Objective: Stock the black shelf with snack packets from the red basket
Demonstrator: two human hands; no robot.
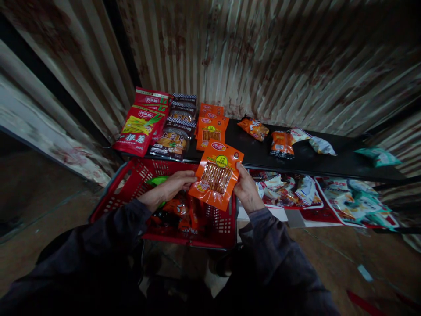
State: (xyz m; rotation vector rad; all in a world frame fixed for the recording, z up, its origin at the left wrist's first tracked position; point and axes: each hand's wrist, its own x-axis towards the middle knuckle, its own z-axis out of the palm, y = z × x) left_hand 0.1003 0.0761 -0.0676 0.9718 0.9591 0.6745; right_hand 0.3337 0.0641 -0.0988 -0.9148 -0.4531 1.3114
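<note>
An orange snack packet [217,175] with a clear window is held between my two hands, tilted in front of the shelf edge. My left hand [176,186] pinches its left edge, and my right hand [246,188] grips its right edge. Below it is a red basket [213,235] with orange bags [177,208] and a green item [157,180] inside. Just behind, on the black shelf [253,153], lie overlapping orange packets [211,131]. Dark chequered packets [171,141] lie left of those, and red packets [142,125] are farthest left.
Loose orange bags [282,145], white bags [321,145] and a teal bag [378,156] lie along the right of the shelf. Lower down, red-edged bins [324,214] hold several snack bags. A corrugated wall [230,57] stands behind the shelf.
</note>
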